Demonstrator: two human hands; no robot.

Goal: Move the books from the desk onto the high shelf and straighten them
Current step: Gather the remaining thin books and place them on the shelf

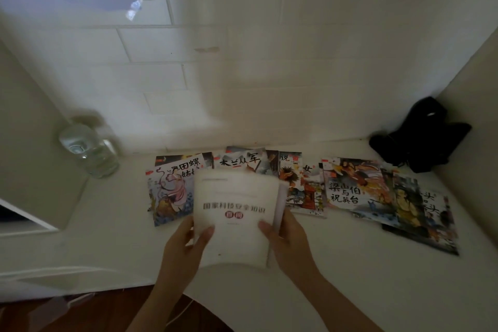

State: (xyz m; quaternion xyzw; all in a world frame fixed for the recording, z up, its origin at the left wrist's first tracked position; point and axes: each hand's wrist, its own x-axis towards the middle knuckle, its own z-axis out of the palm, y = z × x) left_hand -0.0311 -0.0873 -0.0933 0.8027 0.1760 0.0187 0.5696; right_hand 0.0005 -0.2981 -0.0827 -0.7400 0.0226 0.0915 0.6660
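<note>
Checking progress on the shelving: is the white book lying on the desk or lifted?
Lifted. Both the left hand and right hand grip the white book by its lower corners, tilted above the desk.

A clear glass jar [90, 149], blurred, stands at the back left corner against the white tiled wall [215, 62]. At the back right lies a black bundle [419, 135], possibly a bag or cloth.

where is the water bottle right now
In the head view the water bottle stands at the far left of the desk, by the tiled wall, left of the picture book that begins the spread-out row.
</note>
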